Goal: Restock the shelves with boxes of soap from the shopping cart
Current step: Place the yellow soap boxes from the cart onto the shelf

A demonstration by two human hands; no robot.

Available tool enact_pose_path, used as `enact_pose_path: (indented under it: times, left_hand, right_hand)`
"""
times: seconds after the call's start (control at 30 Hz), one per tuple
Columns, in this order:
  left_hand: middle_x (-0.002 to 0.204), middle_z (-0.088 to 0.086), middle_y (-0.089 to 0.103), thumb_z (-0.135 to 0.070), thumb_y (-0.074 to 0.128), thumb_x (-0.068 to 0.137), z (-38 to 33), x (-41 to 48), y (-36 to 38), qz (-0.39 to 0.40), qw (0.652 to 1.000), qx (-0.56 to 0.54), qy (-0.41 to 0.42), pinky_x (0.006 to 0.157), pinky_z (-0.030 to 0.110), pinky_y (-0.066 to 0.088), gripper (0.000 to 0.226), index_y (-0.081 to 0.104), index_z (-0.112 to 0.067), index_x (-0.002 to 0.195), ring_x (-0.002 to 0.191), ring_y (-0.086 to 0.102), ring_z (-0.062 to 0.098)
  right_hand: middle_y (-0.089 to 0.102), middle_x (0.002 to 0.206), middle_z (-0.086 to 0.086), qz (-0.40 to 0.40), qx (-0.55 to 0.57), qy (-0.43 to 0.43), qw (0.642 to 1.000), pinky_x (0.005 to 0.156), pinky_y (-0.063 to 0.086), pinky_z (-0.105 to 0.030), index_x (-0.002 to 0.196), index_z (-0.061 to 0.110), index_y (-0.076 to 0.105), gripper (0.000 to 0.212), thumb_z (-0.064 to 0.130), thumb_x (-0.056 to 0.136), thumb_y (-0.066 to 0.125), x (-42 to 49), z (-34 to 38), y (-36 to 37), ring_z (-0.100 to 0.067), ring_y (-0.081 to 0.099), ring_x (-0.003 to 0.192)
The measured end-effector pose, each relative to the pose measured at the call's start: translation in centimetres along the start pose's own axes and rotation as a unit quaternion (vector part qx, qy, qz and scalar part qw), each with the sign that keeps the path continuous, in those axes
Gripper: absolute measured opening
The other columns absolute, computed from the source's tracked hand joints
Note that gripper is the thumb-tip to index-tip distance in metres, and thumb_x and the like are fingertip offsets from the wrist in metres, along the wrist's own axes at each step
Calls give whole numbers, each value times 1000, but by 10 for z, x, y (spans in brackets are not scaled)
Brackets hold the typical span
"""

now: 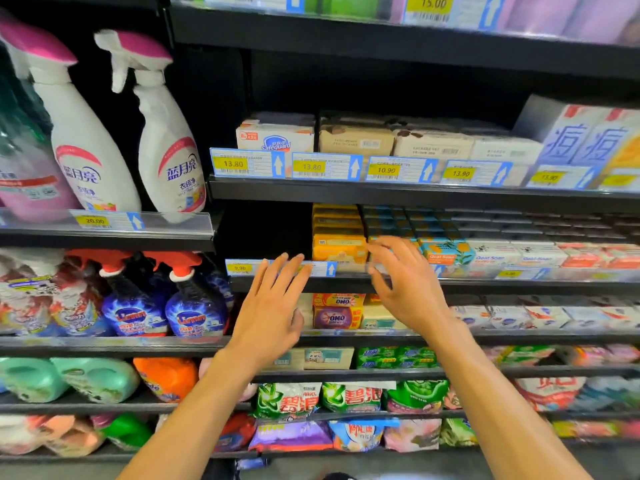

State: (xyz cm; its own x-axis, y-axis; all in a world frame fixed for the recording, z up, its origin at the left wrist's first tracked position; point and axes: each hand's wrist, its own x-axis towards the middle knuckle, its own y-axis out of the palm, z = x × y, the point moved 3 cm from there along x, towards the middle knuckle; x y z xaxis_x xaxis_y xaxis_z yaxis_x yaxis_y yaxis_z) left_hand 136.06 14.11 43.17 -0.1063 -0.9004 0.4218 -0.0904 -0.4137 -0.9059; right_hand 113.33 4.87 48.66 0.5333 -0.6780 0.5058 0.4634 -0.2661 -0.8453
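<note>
Beside the right hand [405, 285], teal boxes [446, 254] read Goat Soap

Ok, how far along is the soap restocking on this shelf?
Looks done: yellow soap boxes sit stacked on the shelf. In hand: nothing; left hand and right hand are open and empty at the shelf edge. Left: the dark gap left of the stack is unfilled; the cart isn't in view.
</note>
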Motion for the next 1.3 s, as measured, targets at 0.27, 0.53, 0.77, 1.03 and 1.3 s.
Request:
enact_pose_path:
  times: [0.27,0.53,0.77,1.03,1.3]
  left_hand:
    - [160,5,35,-32,54,92,-72,-19,1,63,995,-57,47,125,49,17,66,36,-17,154,150,26,28]
    - [156,9,41,-39,56,85,-205,-8,45,146,977,-81,134,123,47,24,71,40,-18,152,144,36,30]
    - [151,3,45,-46,49,84,-387,18,86,174,950,-117,232,119,45,26,69,45,-19,148,138,42,31]
    - [149,7,48,-45,50,83,-623,47,122,210,912,-145,322,117,50,34,70,47,-19,147,138,45,31]
    - [140,8,57,-50,44,85,-815,80,150,223,850,-171,446,107,48,45,68,53,-15,143,126,55,31]
  right_hand:
    - [50,148,-7,85,-94,92,988,116,41,-46,149,15,45,63,43,95,64,-112,-24,-23,-29,45,138]
    - [48,152,-14,138,-128,269,945,117,39,-49,150,12,45,74,52,90,58,-263,-97,-53,-36,46,140]
    - [46,152,-11,110,-156,394,899,121,31,-48,151,15,44,73,56,91,50,-396,-189,-127,-33,40,143]
    - [54,144,-10,74,-180,506,840,116,40,-48,143,14,54,69,54,87,61,-544,-310,-233,-32,48,135]
    - [53,147,-12,55,-193,624,755,116,41,-47,145,14,51,72,57,87,56,-658,-399,-307,-35,48,135]
